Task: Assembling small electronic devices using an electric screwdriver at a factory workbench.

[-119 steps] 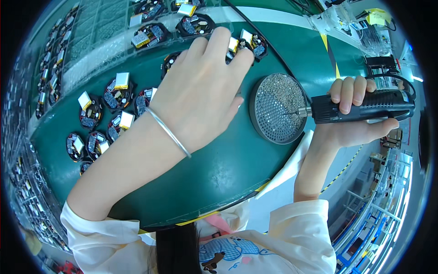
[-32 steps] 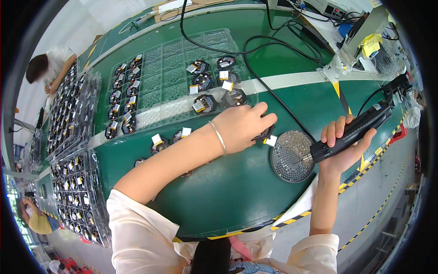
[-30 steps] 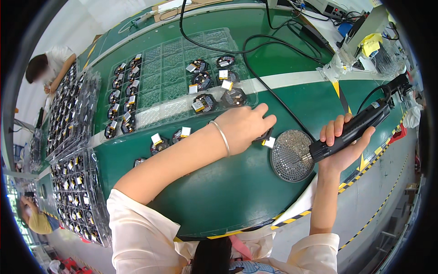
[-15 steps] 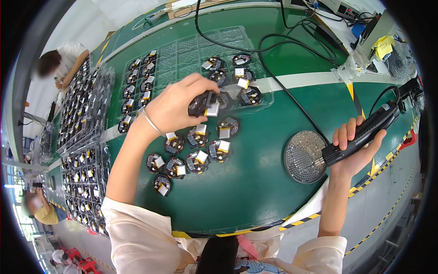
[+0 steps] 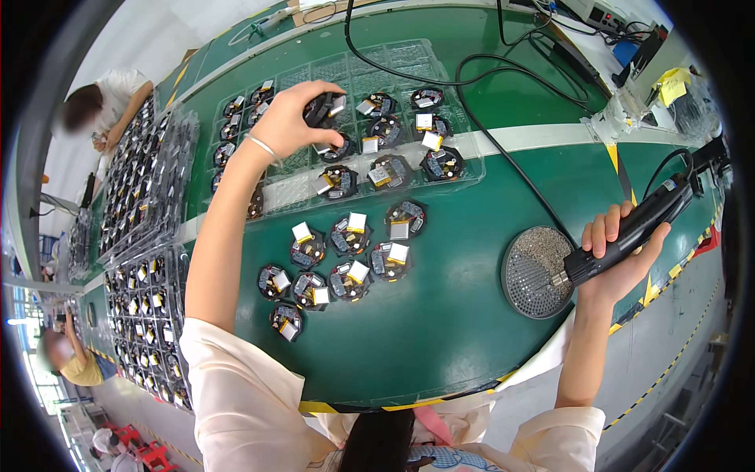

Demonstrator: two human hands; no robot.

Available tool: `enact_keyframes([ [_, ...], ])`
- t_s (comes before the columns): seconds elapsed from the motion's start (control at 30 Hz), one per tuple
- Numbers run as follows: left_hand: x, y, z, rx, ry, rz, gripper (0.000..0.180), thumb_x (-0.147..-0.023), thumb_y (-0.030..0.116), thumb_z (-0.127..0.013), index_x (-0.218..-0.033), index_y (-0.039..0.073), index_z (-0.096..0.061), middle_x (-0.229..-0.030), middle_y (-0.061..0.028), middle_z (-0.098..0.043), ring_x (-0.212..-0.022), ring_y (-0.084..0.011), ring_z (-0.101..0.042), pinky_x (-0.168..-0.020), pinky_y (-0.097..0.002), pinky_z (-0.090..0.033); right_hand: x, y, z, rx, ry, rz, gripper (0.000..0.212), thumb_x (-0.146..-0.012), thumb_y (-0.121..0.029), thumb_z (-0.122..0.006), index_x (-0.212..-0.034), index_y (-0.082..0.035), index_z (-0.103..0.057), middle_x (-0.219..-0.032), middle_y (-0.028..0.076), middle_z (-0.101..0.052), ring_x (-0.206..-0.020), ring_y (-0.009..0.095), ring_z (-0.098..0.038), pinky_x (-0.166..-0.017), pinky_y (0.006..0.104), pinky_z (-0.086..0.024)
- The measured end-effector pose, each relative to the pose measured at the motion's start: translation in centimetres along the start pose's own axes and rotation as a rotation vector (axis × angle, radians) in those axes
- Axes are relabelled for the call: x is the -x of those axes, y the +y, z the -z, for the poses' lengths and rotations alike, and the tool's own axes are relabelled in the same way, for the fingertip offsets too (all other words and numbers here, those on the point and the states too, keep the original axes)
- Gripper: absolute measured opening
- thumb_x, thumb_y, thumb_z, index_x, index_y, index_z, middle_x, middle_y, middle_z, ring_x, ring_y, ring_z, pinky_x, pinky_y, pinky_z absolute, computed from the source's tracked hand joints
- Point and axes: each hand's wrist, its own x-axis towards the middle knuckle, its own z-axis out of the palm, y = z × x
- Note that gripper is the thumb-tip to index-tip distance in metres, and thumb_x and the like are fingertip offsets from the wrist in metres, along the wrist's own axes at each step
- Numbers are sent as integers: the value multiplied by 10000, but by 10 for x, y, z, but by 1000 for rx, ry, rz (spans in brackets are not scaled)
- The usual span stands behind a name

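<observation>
My left hand (image 5: pixel 285 118) is closed around a round black circuit-board module (image 5: pixel 320 111), raised over the clear plastic tray (image 5: pixel 397 72). Another module (image 5: pixel 336 149) lies in the tray just below its fingers. Nearby tray pockets hold several similar modules with silver battery pouches. My right hand (image 5: pixel 609 259) grips a black electric screwdriver (image 5: pixel 641 228), slanting down to the left. The screwdriver's tip is over a round dish (image 5: pixel 519 287) of small screws; whether it touches them I cannot tell. On the green bench between my hands, several loose modules (image 5: pixel 348 281) lie grouped.
A black cable (image 5: pixel 503 149) loops across the bench. Stacked trays full of modules (image 5: pixel 149 315) stand at the left, with a co-worker (image 5: pixel 118 106) beyond. Striped tape marks the bench's front edge (image 5: pixel 448 397). A yellow cloth (image 5: pixel 672 85) lies at the far right.
My left hand has moved left and farther away with a module. Modules in the tray's near row that it partly covered now show. My right hand keeps its hold on the screwdriver.
</observation>
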Motion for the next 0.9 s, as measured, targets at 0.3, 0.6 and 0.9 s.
enact_keyframes([
  [0.3,-28,-38,-43,-189,368,-54,709,-545,355,-828,-1127,73,-537,-1026,-146,-586,-992,-344,-526,-870,-404,-428,-1,-1,1,-5,-17,-8,540,-925,-573,-324,-861,-52,-449,-604,33,-414,-397,123,-383,-401,259,-369],
  [0.6,-34,-65,-40,-248,279,68,694,-557,435,-806,-1095,58,-583,-1020,-158,-568,-1000,-354,-517,-889,-421,-417,-2,-3,3,-22,-27,-27,542,-924,-574,-330,-866,-48,-445,-603,32,-411,-391,123,-375,-392,256,-365],
  [0.9,-53,-71,-18,-196,10,175,599,-591,384,-817,-1040,32,-633,-961,-191,-610,-901,-345,-590,-827,-384,-469,-2,-4,2,-24,-9,-37,546,-922,-575,-333,-862,-44,-447,-598,31,-408,-390,119,-373,-385,250,-357],
])
